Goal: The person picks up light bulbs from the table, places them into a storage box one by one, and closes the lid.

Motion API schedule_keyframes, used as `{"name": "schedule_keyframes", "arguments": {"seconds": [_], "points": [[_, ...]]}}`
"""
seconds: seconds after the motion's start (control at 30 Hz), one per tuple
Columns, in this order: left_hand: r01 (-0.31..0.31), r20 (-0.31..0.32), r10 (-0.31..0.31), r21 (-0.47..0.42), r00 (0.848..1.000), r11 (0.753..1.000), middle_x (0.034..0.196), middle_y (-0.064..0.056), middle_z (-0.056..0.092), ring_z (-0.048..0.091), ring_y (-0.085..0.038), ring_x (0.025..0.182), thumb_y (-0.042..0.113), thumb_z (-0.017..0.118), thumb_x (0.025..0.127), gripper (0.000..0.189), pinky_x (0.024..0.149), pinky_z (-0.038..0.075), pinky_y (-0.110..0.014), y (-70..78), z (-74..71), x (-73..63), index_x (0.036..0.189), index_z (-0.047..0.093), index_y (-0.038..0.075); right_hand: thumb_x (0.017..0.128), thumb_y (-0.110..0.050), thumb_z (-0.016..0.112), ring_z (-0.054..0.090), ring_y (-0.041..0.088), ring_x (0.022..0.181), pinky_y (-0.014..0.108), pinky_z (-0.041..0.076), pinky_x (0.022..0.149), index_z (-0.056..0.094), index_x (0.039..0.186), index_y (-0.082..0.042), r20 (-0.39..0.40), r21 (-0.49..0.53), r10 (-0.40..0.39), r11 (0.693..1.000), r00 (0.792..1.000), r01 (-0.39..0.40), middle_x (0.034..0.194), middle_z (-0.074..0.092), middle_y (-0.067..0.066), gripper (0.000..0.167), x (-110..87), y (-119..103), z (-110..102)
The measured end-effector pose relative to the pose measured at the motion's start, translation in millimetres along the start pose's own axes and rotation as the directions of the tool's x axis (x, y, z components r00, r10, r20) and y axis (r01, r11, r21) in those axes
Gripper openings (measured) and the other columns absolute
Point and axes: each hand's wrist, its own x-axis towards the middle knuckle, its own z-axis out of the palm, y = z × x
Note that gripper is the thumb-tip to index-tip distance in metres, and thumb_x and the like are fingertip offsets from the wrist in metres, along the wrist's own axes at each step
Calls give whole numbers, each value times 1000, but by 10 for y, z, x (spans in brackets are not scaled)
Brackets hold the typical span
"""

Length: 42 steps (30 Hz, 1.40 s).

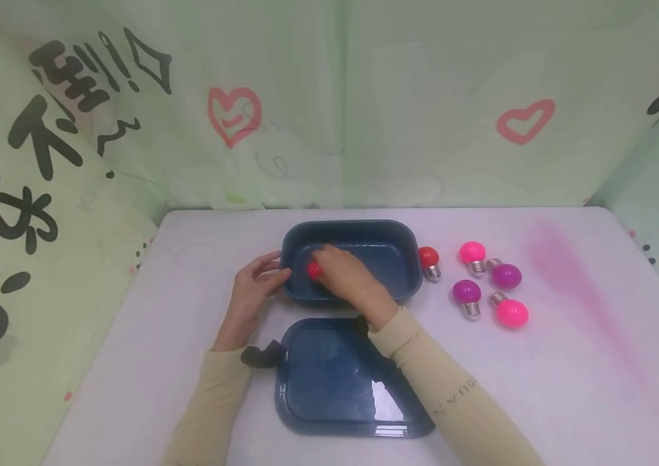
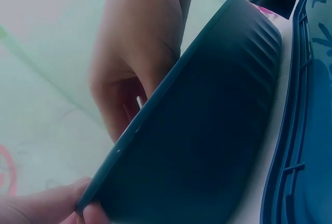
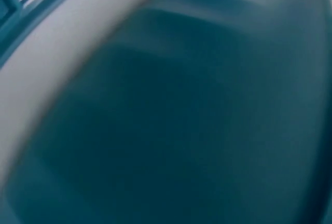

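Observation:
A dark blue rectangular container [image 1: 388, 259] stands on the table, its hollow side up. At its left end, my left hand [image 1: 252, 288] pinches the rim between thumb and fingers; the left wrist view shows the thumb and a fingertip [image 2: 96, 214] right at that rim. My right hand [image 1: 349, 275] reaches over the near wall into the container and holds a pinkish-red light bulb [image 1: 314, 270] toward the left end. The bulb's base is hidden by the fingers. In the right wrist view, the container's outer wall [image 3: 197, 110] fills most of the picture.
The matching blue lid [image 1: 329, 382] lies in front of the container, partly under the right sleeve. Right of the container are a red bulb [image 1: 428, 257], two pink bulbs [image 1: 472, 252] and two purple bulbs [image 1: 467, 291]. A patterned curtain [image 1: 411, 103] backs the table.

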Motion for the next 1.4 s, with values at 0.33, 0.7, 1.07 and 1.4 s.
{"name": "schedule_keyframes", "arguments": {"seconds": [0.33, 0.7, 1.07, 1.4], "points": [[-10, 4, 10, -16, 1000, 1000, 123, -13, 60, 65, -16, 99, 16, 76, 88, 48, 79, 56, -25, 2, 23, 10, 133, 61, 12, 93, -19, 70, 66, 35, 102, 48, 55, 89, 57, 129, 0, 64, -21, 39, 999, 997, -38, 116, 63, 18, 42, 10, 12, -11], [-14, 9, 14, -21, 1000, 1000, 125, -15, 59, 66, -13, 96, 12, 75, 88, 49, 77, 57, -24, 20, 10, 12, 135, 59, 10, 92, -24, 72, 64, 33, 111, 50, 55, 92, 53, 138, -2, 42, -23, 43, 999, 998, -42, 122, 62, 18, 54, -65, 48, -139], [-4, -1, 4, 7, 1000, 1000, 126, -13, 60, 65, -19, 104, 18, 75, 88, 49, 80, 57, -25, 24, 15, -13, 135, 59, 12, 89, -16, 74, 64, 31, 108, 48, 57, 87, 57, 134, -2, -47, -27, 30, 999, 998, -31, 118, 63, 15, 50, -236, 140, -242], [2, -15, -2, 15, 1000, 1000, 125, -13, 59, 64, -20, 106, 15, 75, 89, 48, 82, 56, -25, 16, 21, -15, 134, 59, 13, 87, -15, 76, 64, 32, 109, 46, 55, 91, 59, 130, 1, -138, 2, 17, 1000, 990, -17, 118, 63, 17, 49, -416, 267, -336]]}}
